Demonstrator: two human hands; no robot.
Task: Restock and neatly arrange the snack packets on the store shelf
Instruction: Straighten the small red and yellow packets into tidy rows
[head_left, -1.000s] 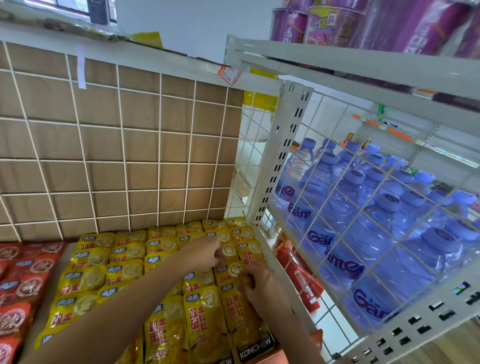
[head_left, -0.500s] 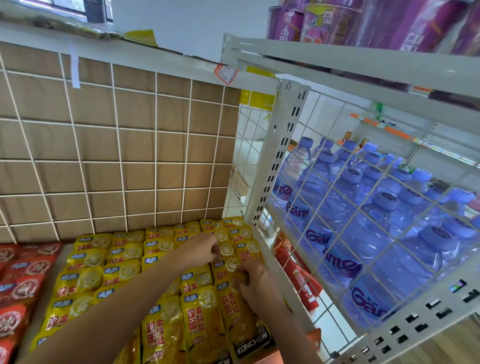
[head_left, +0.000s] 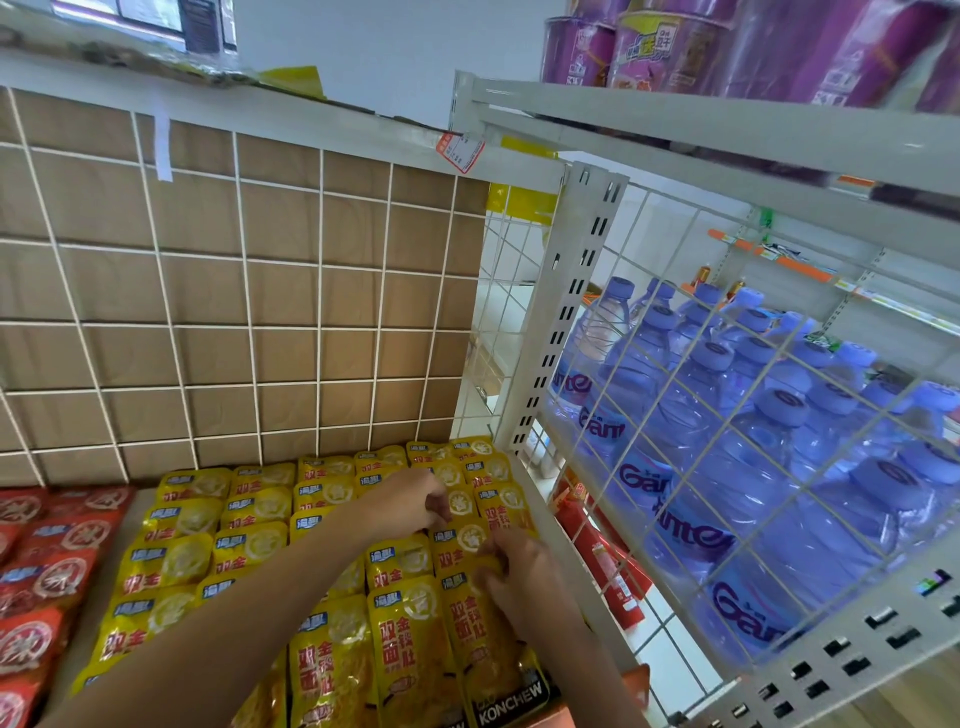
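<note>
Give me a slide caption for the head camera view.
Left hand and right hand pinch yellow snack packets on the shelf, beside caged blue water bottles.

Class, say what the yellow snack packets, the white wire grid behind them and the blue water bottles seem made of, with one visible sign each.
Yellow snack packets: likely glossy plastic film; glints and creases show. White wire grid: probably painted metal; thin straight rods cross squarely. Blue water bottles: tinted clear plastic; see-through walls, opaque caps.
</note>
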